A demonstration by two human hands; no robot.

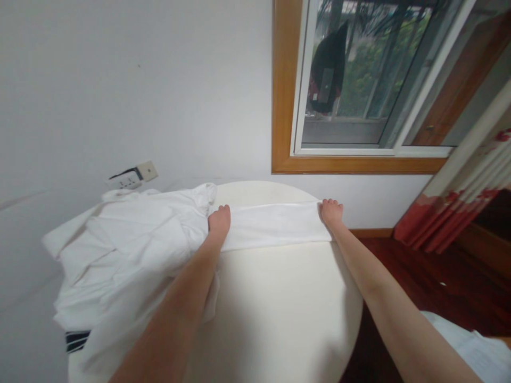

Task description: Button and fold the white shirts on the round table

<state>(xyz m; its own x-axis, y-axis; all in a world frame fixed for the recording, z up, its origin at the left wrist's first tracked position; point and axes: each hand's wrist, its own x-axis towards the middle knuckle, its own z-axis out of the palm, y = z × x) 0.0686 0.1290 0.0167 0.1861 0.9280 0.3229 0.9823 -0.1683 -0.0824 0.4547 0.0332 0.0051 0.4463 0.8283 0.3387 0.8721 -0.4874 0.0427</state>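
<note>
A white cloth strip (271, 226) lies stretched flat across the far part of a round cream table (279, 319). My left hand (219, 219) has its fingers curled down on the strip's left end, where it meets a crumpled heap of white laundry (131, 250). My right hand (331, 211) grips the strip's right end at the table's edge, fingers closed over the fabric. Both arms reach forward across the table.
A white wall with a socket plate (138, 175) stands behind the table. A wood-framed window (359, 85) is at upper right, a red and white curtain (463, 207) beside it. Dark red floor (419, 276) lies right of the table. White fabric (475, 351) shows at lower right.
</note>
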